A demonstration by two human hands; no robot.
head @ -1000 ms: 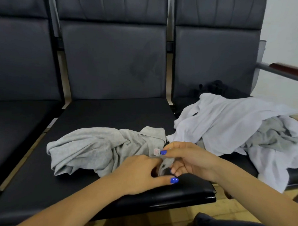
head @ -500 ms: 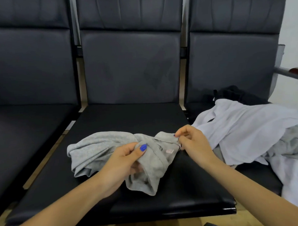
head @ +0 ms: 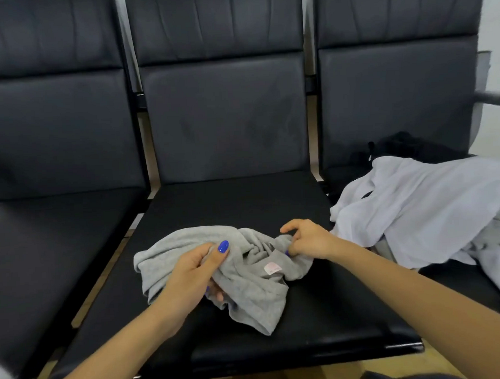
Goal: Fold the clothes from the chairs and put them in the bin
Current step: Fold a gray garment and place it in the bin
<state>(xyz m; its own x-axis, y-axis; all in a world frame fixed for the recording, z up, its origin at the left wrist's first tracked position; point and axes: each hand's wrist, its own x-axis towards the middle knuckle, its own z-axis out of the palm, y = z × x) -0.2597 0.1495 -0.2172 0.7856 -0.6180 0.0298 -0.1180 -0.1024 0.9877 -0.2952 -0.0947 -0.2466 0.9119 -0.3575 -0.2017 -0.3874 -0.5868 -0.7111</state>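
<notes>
Both hands are on the grey garment [head: 247, 275], which lies bunched on the middle chair seat [head: 320, 315]. My left hand [head: 189, 278] has its fingers curled round a fold near the garment's middle, thumb on top and the other fingers tucked beneath, so the cloth is lifted a little off the seat there. My right hand [head: 308, 241] pinches the crumpled edge at the garment's right end, fingers drawn in tight on the fabric. I judge the two grips are set apart like this so the piece can be pulled open and its shape found; it is too twisted to fold as it lies. A small pink label [head: 271, 267] shows between the hands, which suggests that the waistband or neckline is turned outward here, a useful landmark for finding the edges.

The seat serves as the working surface: flat, dark and broad enough to spread the garment on. On the chair to the right, a heap of white clothes [head: 415, 208] lies well apart from my right hand, with something black [head: 407, 148] behind it against the backrest; these wait their turn. No bin is in view, so I cannot tell where the folded piece will go. Folding proper has not begun.
</notes>
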